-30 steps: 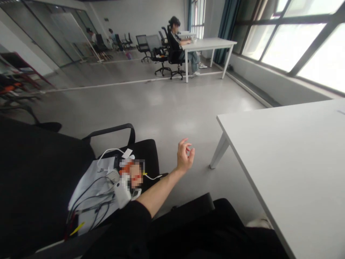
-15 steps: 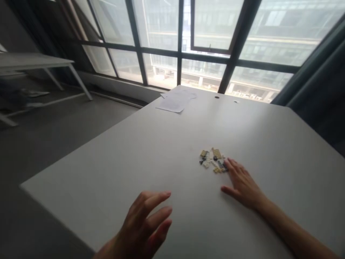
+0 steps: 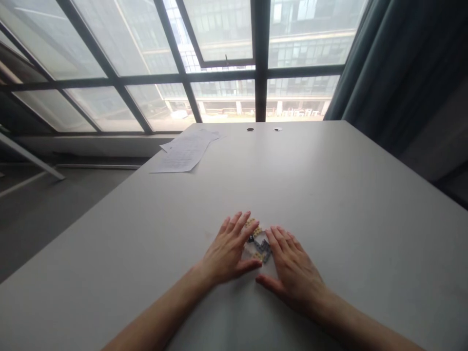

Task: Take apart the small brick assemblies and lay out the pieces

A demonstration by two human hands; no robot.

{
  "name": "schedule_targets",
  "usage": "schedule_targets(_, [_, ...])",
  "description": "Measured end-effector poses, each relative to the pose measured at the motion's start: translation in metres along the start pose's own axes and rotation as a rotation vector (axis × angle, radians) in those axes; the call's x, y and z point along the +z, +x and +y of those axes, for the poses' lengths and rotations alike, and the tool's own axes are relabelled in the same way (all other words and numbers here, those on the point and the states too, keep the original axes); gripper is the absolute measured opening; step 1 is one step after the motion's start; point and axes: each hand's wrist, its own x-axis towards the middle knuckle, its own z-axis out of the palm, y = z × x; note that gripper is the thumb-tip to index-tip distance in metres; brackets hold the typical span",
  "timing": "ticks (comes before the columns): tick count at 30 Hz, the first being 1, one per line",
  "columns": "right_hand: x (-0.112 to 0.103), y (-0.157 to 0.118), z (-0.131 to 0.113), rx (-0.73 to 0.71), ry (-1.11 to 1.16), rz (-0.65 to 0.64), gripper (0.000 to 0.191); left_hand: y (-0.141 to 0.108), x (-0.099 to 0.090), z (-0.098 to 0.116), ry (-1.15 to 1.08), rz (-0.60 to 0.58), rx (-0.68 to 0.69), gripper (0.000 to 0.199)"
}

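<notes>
A small cluster of building bricks [image 3: 262, 245], tan, grey and dark, lies on the white table [image 3: 292, 180] between my two hands. My left hand [image 3: 228, 248] is spread palm down over the cluster's left side, hiding part of it. Its thumb stretches along the near edge of the bricks. My right hand [image 3: 294, 268] rests palm down against the right side, fingertips at the grey pieces and thumb held apart. Neither hand grips a brick that I can see.
Printed paper sheets [image 3: 183, 152] lie at the table's far left. Two cable holes, one dark [image 3: 250, 129] and one partly covered [image 3: 278, 129], sit near the back edge. Beyond are framed windows, with a dark curtain [image 3: 369, 83] at the right.
My left hand has come forward and right, from open air onto the bricks' left side. My right hand stays beside the bricks. The view has turned right.
</notes>
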Motion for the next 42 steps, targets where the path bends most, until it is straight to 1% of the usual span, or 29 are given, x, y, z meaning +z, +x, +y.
schedule_targets(3, [-0.002, 0.002, 0.0, 0.01, 0.034, -0.02, 0.093, 0.006, -0.004, 0.001, 0.014, -0.066, 0.059, 0.077])
schedule_targets(5, [-0.003, 0.002, 0.0, 0.017, 0.044, -0.034, 0.093, 0.005, -0.004, 0.001, 0.005, -0.068, 0.073, 0.074])
schedule_targets(6, [-0.003, 0.002, 0.0, 0.025, 0.041, -0.037, 0.092, 0.004, -0.003, 0.001, -0.001, -0.05, 0.072, 0.074])
schedule_targets(9, [-0.002, 0.0, 0.0, 0.041, 0.026, -0.033, 0.093, 0.003, 0.0, -0.001, -0.002, 0.06, 0.034, 0.08])
schedule_targets(11, [-0.001, -0.001, 0.0, 0.023, 0.02, -0.023, 0.097, 0.003, 0.002, -0.002, 0.002, 0.08, 0.004, 0.082])
schedule_targets(15, [0.0, 0.0, -0.002, -0.014, -0.009, -0.033, 0.102, 0.004, 0.001, -0.002, -0.005, -0.018, 0.021, 0.074])
schedule_targets(18, [-0.001, 0.009, -0.004, -0.035, -0.03, -0.06, 0.106, 0.005, -0.001, 0.0, -0.002, -0.036, 0.038, 0.071])
schedule_targets(22, [0.002, 0.037, -0.011, -0.088, -0.015, -0.079, 0.107, 0.001, 0.001, -0.003, 0.026, 0.012, 0.001, 0.065])
schedule_targets(24, [0.007, 0.053, -0.018, -0.129, 0.004, -0.074, 0.107, -0.007, 0.0, -0.011, 0.047, 0.031, -0.024, 0.06])
schedule_targets(27, [0.016, 0.076, -0.034, -0.24, 0.04, -0.064, 0.106, -0.03, -0.004, -0.033, 0.08, 0.072, -0.049, 0.055])
schedule_targets(31, [0.029, 0.106, -0.067, -0.386, 0.071, -0.029, 0.097, -0.071, -0.016, -0.068, 0.069, 0.168, -0.075, 0.05])
schedule_targets(33, [0.035, 0.121, -0.085, -0.452, 0.078, -0.019, 0.094, -0.09, -0.022, -0.082, 0.049, 0.205, -0.126, 0.047])
schedule_targets(35, [0.041, 0.136, -0.101, -0.503, 0.08, -0.023, 0.09, -0.103, -0.026, -0.09, 0.02, 0.245, -0.196, 0.042])
schedule_targets(39, [0.046, 0.158, -0.121, -0.544, 0.117, -0.072, 0.097, -0.113, -0.027, -0.098, -0.061, 0.371, -0.346, 0.037])
schedule_targets(42, [0.043, 0.164, -0.123, -0.494, 0.197, -0.097, 0.1, -0.114, -0.024, -0.101, -0.051, 0.448, -0.424, 0.041])
